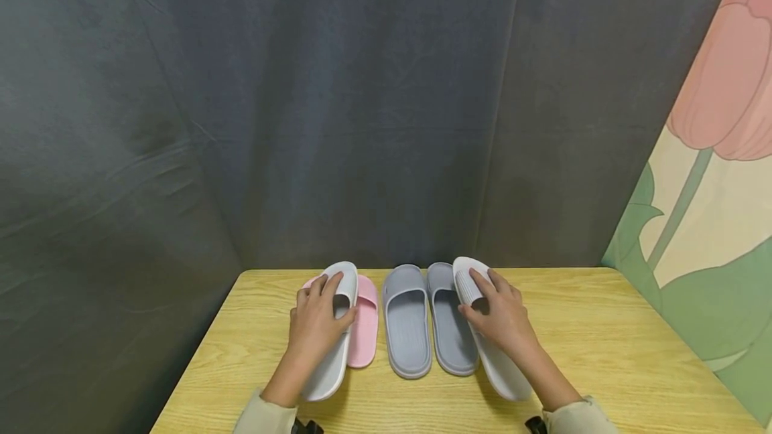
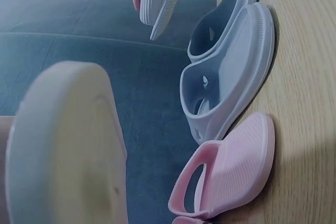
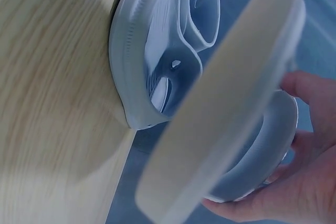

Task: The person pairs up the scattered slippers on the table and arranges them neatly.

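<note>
My left hand (image 1: 316, 323) grips a white slipper (image 1: 327, 375) by its ribbed strap, thumb on the inner side. That slipper hangs over the pink pair and covers most of the left pink slipper. Opposite it, my right hand (image 1: 505, 317) grips the other white slipper (image 1: 505, 372) at the strap, toe tilted inward. It overlaps the right grey slipper (image 1: 447, 333) in the head view. In the right wrist view its pale sole (image 3: 226, 103) is lifted off the wood, with the thumb and fingers around the strap.
Between my hands the left grey slipper (image 1: 407, 333) stands beside its mate, toes toward the back edge. Left of it lies a pink slipper (image 1: 364, 330). The wooden table (image 1: 603, 347) ends against a dark curtain (image 1: 374, 112). A flower-painted wall (image 1: 718, 220) is at right.
</note>
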`<control>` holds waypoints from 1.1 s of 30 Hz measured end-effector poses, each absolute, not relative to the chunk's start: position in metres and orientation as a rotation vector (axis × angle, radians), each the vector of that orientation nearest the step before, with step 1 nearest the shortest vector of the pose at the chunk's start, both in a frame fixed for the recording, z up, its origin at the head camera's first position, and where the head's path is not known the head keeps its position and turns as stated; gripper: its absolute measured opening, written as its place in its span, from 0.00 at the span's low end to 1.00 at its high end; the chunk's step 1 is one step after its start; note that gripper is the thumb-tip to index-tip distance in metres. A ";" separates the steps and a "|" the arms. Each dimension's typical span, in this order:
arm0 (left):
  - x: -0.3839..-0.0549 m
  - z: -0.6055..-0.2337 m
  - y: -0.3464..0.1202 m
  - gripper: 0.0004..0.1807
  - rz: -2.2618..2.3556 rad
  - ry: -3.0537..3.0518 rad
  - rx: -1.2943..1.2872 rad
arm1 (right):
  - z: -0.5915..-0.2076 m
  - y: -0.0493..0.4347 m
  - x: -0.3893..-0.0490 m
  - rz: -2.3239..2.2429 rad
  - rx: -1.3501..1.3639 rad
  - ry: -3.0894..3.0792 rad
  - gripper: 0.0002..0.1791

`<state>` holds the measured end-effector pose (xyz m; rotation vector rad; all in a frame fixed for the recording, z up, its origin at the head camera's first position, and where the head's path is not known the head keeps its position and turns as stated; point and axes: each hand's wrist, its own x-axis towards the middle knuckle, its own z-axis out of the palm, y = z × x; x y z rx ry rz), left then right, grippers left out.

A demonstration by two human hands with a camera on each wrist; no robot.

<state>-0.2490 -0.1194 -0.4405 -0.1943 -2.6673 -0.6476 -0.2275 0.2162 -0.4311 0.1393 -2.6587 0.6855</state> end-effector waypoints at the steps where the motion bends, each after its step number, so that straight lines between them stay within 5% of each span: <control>1: -0.249 -0.440 -0.119 0.41 -0.651 -2.662 -0.199 | -0.431 0.216 -0.228 0.685 0.137 -2.660 0.39; 33: -0.245 -0.441 -0.095 0.40 -0.709 -2.617 -0.272 | -0.431 0.196 -0.226 0.737 0.161 -2.631 0.40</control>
